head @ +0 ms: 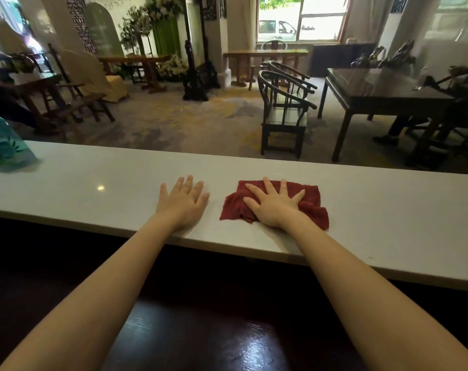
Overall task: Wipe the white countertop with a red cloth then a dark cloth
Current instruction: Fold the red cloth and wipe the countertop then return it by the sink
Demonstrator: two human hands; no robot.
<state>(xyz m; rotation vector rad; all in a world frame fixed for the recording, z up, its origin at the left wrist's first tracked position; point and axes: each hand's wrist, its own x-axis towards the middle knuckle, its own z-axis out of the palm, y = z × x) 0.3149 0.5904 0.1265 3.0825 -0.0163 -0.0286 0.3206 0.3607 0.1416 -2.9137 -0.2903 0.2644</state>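
Your right hand (274, 206) lies flat on the red cloth (277, 203), palm down, with its fingers (297, 195) spread wide and pressing the cloth onto the white bench (93, 183). The cloth is crumpled, not folded neatly; it sits near the middle of the bench, a little to the right, and its near edge comes close to the front edge of the bench. Your left hand (183, 202) rests palm down on the bare bench just beside the cloth, on its left, without touching it; its fingers (188, 184) are stretched out and only slightly apart, and it holds nothing. Both of your forearms are bare and reach over a dark glossy surface (214, 330) below the bench. At the far left end of the bench stands a teal container (5, 145) with a leaf pattern and a red mark; it is blurred, so you cannot read any writing or brand on it. A small light reflection (101, 187) shows on the bench between this container and your left hand. Beyond the bench there is a room with dark wooden chairs (283, 108) and a dark table (382, 89). No readable label appears anywhere.
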